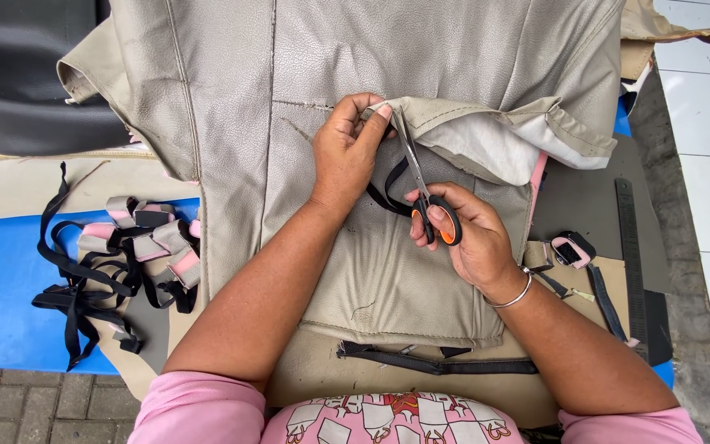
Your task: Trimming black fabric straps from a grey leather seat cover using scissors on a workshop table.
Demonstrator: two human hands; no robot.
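A beige leather-like cover (232, 90) lies spread across the table. My left hand (347, 152) pinches a folded flap (486, 123) of the cover at its seam edge. My right hand (462, 234) holds scissors (425, 193) with black and orange handles. The blades point up toward the pinched edge, right beside my left fingertips. A black strap (388, 193) loops under the scissors between both hands.
A pile of black straps with beige and pink tabs (121, 263) lies at the left on the blue tabletop (2, 288). At the right lie a dark ruler (630, 255), a small pink-edged object (570, 251) and a dark sheet (577, 197). A black strip (437, 362) sits near my body.
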